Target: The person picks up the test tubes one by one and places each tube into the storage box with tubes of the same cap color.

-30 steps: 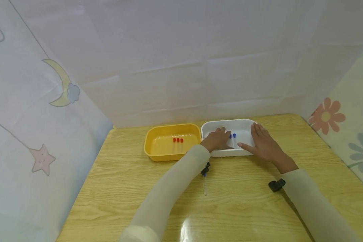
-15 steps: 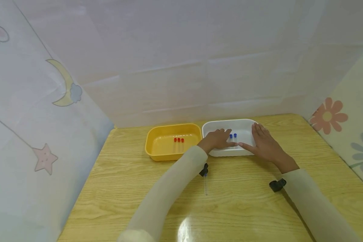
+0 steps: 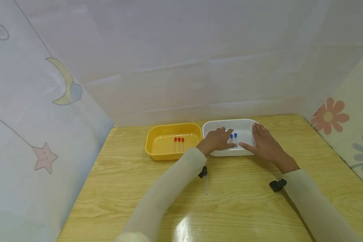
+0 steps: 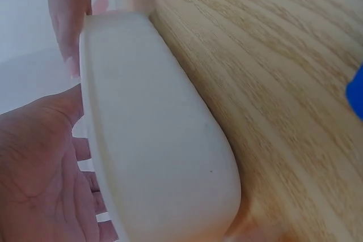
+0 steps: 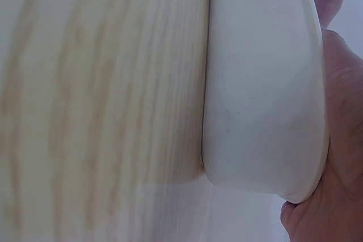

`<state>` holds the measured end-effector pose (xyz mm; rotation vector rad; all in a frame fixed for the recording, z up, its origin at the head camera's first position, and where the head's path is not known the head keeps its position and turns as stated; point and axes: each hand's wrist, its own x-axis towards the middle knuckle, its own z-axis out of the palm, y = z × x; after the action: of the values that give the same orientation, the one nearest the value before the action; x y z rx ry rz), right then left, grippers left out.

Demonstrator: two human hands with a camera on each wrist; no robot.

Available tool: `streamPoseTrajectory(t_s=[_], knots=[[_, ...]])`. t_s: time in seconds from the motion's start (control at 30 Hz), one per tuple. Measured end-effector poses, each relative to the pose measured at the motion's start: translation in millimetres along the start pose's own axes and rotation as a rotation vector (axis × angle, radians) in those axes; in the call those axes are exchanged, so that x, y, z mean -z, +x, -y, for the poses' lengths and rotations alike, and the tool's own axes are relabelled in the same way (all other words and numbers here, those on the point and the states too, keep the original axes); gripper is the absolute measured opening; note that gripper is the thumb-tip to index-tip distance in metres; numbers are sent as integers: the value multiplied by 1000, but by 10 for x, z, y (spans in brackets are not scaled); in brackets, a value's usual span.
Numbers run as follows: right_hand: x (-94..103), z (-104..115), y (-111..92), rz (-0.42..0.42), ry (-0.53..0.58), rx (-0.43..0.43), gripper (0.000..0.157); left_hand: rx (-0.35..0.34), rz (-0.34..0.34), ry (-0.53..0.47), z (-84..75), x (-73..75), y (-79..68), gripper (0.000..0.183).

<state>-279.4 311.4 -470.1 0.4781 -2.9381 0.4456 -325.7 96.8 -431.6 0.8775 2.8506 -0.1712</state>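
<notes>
In the head view, a white tray [image 3: 245, 153] stands at the back of the table. My left hand [image 3: 218, 139] reaches over its front left rim, fingers spread inside and palm showing in the left wrist view. Beside that hand, two clear tubes with blue caps [image 3: 235, 135] lie in the tray, partly hidden. My right hand [image 3: 267, 146] rests on the tray's right end with straight fingers along the rim and its thumb over the front edge. The two thumb tips nearly meet. A further blue-capped tube [image 3: 206, 185] lies on the table under my left wrist.
Left of the white tray, close against it, stands a yellow tray [image 3: 166, 157] holding three red-capped tubes [image 3: 179, 139]. The wooden table [image 3: 236, 208] reaches back to a pale covered wall [image 3: 181, 90]. Black wrist cameras [image 3: 277, 185] hang below both forearms.
My left hand has shifted slightly, and its thumb has swung up and right toward the right thumb. The right hand and both trays have hardly moved.
</notes>
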Motion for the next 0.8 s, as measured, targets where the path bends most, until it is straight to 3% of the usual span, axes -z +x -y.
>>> streamPoseTrajectory(t_s=[0.33, 0.8], knots=[[7, 5, 15, 21, 3, -9, 104, -38, 0, -87, 50, 36, -118, 77], [36, 24, 27, 28, 13, -17, 104, -73, -91, 3, 115, 107, -367, 76]])
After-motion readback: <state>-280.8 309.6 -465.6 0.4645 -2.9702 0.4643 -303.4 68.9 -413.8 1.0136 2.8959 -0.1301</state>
